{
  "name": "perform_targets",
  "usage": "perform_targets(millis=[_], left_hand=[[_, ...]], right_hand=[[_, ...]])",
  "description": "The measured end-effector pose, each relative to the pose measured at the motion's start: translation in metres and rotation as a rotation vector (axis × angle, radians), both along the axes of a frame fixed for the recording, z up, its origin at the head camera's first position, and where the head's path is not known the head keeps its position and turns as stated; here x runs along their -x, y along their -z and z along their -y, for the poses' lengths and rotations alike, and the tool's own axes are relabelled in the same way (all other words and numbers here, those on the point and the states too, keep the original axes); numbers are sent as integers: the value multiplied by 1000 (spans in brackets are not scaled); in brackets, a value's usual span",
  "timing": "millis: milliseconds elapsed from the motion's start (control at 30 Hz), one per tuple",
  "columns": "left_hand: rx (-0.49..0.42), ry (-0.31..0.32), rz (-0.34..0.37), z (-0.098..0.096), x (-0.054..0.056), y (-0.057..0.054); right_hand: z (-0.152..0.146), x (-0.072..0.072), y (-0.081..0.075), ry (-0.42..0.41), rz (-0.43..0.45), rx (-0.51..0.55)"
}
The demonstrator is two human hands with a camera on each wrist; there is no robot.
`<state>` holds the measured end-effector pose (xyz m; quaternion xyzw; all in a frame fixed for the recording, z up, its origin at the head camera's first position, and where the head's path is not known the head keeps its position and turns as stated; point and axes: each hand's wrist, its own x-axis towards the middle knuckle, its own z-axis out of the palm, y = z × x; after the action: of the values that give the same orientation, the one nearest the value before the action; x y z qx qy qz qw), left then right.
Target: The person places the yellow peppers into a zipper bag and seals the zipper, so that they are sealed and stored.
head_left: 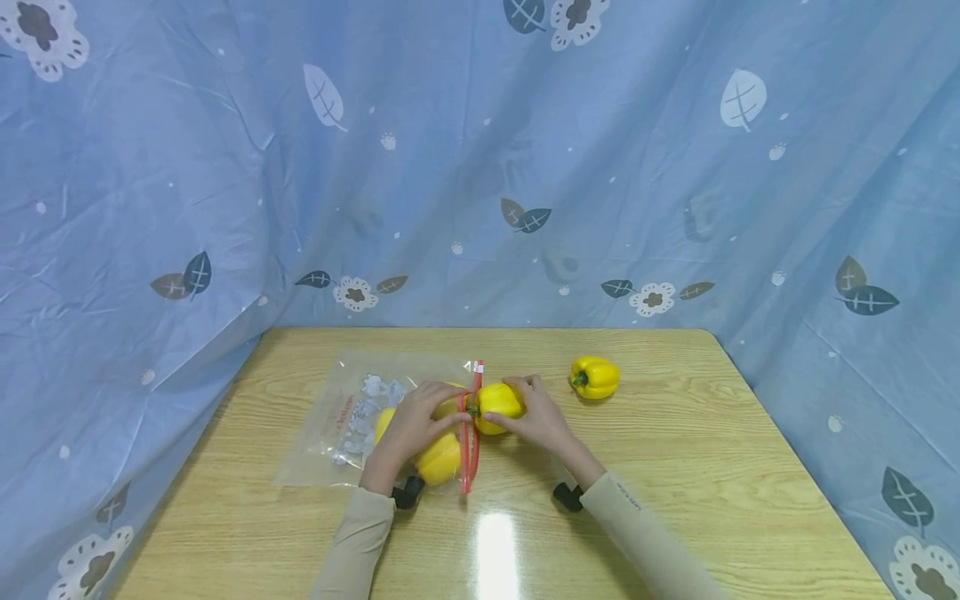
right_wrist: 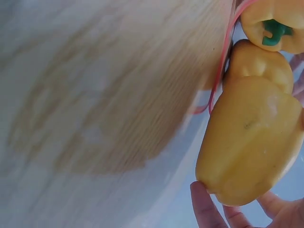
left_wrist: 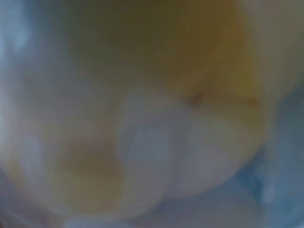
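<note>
A: R hand, obs.?
B: Pinching yellow pepper round blunt end, thumb vs. fingers. Pepper's at zip bag's red rim, well in from desk's far edge.
A: L hand?
B: Thumb/fingers apart at rim; can't tell if pinching.
A: Handling?
B: Prob. light, firm, slick. Hold round widest part, off stem.
A: Labels?
B: Red print on bag, dark print on R sleeve; both illegible from here.

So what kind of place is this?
Probably an indoor work corner, though I can't tell which room. There's a wooden table, blue cloth with flowers and leaves hanging behind it and at both sides, and yellow peppers with a plastic bag on the table.
</note>
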<state>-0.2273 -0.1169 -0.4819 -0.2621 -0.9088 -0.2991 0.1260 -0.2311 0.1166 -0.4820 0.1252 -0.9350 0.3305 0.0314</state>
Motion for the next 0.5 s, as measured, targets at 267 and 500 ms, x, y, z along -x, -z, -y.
perform_targets(millis=[267,500], left_hand=[[8,-2,10,-1,-1,-2],[17,-1,6,0,0,-2]], right_hand=[[4,3,4,16,5,20],[6,2,1,-9,11,59]])
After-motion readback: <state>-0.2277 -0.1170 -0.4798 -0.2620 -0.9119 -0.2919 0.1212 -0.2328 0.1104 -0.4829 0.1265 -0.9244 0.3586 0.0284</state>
